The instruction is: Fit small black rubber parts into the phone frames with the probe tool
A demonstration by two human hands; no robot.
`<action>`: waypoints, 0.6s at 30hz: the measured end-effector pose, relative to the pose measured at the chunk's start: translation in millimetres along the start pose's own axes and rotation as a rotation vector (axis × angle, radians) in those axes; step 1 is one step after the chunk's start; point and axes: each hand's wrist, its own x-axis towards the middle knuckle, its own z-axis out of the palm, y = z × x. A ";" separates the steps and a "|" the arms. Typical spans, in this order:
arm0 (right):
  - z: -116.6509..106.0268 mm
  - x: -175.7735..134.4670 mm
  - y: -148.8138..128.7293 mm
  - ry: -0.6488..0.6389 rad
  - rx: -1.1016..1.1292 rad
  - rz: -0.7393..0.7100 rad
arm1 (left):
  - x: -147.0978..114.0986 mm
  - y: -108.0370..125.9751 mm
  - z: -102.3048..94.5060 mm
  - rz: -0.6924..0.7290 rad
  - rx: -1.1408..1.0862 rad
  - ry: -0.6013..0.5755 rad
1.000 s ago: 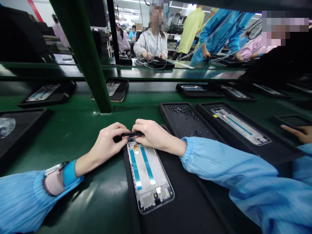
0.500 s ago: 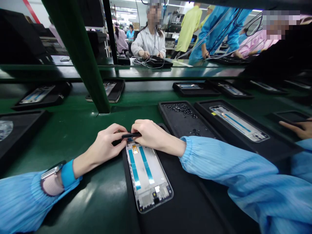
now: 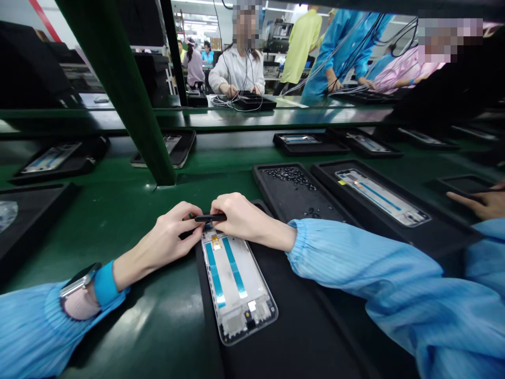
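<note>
A phone frame point(image 3: 232, 287), silver inside with two blue adhesive strips and a clear rim, lies face down in a black foam tray point(image 3: 300, 321). Over its top end, my right hand point(image 3: 239, 218) has its fingers closed round a slim black tool point(image 3: 211, 217), held almost level; its exact kind is not clear. My left hand point(image 3: 173, 231) is closed in a pinch at the frame's top left corner, by the tool's other end. What lies between those fingertips is hidden. A small orange flex cable point(image 3: 215, 242) shows just below the hands.
A tray of small black parts point(image 3: 290, 184) stands beyond my right hand, beside a tray with another phone frame point(image 3: 381, 197). A green post point(image 3: 130, 100) rises at left. Another person's hand point(image 3: 479, 202) is at far right. Further trays line the green bench point(image 3: 114, 210).
The whole view has shifted slightly, so things sit a little further left. Both hands stay at the top end of the phone frame, with the black tool in nearly the same pose.
</note>
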 end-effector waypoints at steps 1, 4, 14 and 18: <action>-0.7 0.4 -0.5 -0.001 0.010 0.000 | 0.5 -0.6 -0.3 -0.004 -0.008 -0.011; -5.4 1.6 -2.0 0.007 0.057 0.036 | 2.1 -2.2 -1.3 0.008 -0.019 -0.041; -12.9 8.6 13.8 -0.093 0.546 0.339 | 7.7 -2.9 -3.6 0.106 -0.002 -0.085; -9.6 10.6 18.3 -0.119 0.599 0.348 | 8.6 -3.2 -2.7 0.102 -0.016 -0.091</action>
